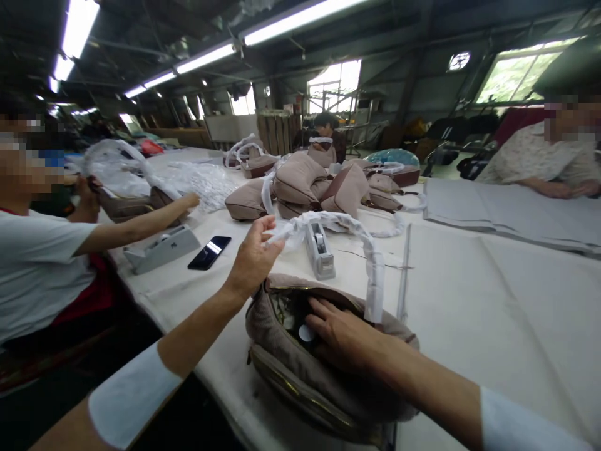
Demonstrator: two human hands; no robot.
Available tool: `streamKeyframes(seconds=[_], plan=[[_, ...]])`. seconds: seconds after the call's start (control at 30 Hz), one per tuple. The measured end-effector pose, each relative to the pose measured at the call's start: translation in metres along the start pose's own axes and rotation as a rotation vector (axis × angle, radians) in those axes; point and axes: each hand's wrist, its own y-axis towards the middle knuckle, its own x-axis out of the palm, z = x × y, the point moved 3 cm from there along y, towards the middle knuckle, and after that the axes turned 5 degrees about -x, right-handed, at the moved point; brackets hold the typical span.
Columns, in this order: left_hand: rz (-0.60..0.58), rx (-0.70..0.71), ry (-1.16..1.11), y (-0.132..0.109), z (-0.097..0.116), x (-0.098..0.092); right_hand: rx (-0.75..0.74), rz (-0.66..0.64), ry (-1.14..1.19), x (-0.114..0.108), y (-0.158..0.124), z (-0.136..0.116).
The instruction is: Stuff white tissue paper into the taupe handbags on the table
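Observation:
A taupe handbag (pixel 277 351) stands at the near edge of the table, its brass zip undone and its top gaping. Its handle (pixel 374 269), wrapped in white paper or foam, arches up over the opening. My left hand (pixel 253 260) pinches the far left part of that wrapped handle between thumb and fingers. My right hand (pixel 340 332) reaches into the bag with fingers stretched out and slightly apart; the fingertips are at the dark lining. A small pale round spot (pixel 306 332) shows inside, beside the fingers. Just behind the bag stands a grey tape dispenser (pixel 321 254).
Several more taupe handbags (pixel 300 181) lie piled beyond the dispenser. A phone (pixel 209 253) and a second tape dispenser (pixel 164 247) are at left, near a co-worker's arm (pixel 136 228). White sheets (pixel 511 213) lie at right before another person (pixel 539 156).

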Motion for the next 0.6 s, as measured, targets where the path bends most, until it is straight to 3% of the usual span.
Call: streamKeyframes(seconds=[0.07, 0.1, 0.13, 0.17, 0.23, 0.3, 0.4, 0.6], plan=[[0.023, 0.345, 0.208, -0.026, 0.018, 0.006, 0.024, -0.112, -0.038, -0.018, -0.013, -0.005], [-0.066, 0.484, 0.256, -0.041, 0.025, 0.013, 0.043, -0.184, -0.089, -0.023, -0.021, -0.008], [-0.237, 0.560, 0.285, -0.056, 0.027, 0.024, 0.056, -0.256, -0.157, -0.025, -0.029, -0.010], [-0.464, 0.561, 0.326, -0.069, 0.024, 0.038, 0.061, -0.318, -0.231, -0.025, -0.037, -0.012], [-0.881, 0.405, 0.509, -0.088, 0.003, 0.066, 0.040, -0.365, -0.371, -0.023, -0.052, -0.014], [-1.081, 0.243, 0.742, -0.095, -0.024, 0.086, 0.021, -0.330, -0.467, -0.021, -0.064, -0.013], [-1.134, 0.170, 0.912, -0.090, -0.050, 0.100, 0.072, -0.235, -0.516, -0.023, -0.077, -0.006], [-1.112, 0.146, 0.966, -0.082, -0.060, 0.101, -0.081, -0.098, -0.498, -0.030, -0.093, -0.002]])
